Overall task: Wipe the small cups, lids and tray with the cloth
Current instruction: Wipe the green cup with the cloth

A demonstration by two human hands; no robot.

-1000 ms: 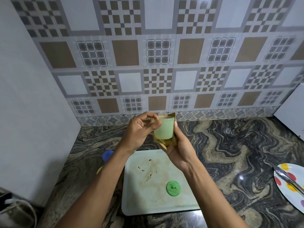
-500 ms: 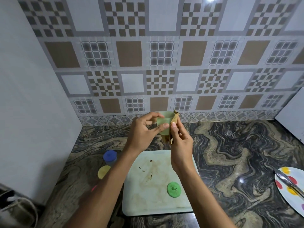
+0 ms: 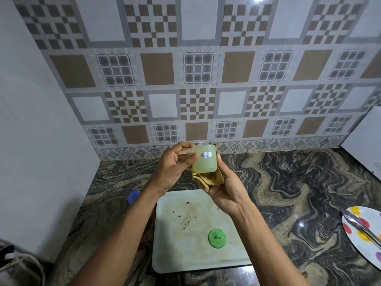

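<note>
The person is holding a pale green cup [image 3: 204,164] up above the tabletop [image 3: 288,182], over the far edge of the tray [image 3: 185,254]. The left hand [image 3: 173,168] is pinching the cup at its rim between thumb and fingertips, while the right hand [image 3: 226,188] is curling round a bunched tan cloth [image 3: 208,179] and pressing it against the cup's base and far side. This looks like the wiping of the cup's outside. To do it well, the left hand should be turning the cup by the rim while the right is bearing the cloth firmly around the wall, so that every side is passing under it (the labelled side facing the camera is bare of cloth just now); the inside probably needs a fold of cloth pushed in too. A green lid [image 3: 217,238] is lying on the stained tray, apparently awaiting its turn, and a blue piece [image 3: 133,196], cup or lid I cannot tell, is sitting just left of the tray.
</note>
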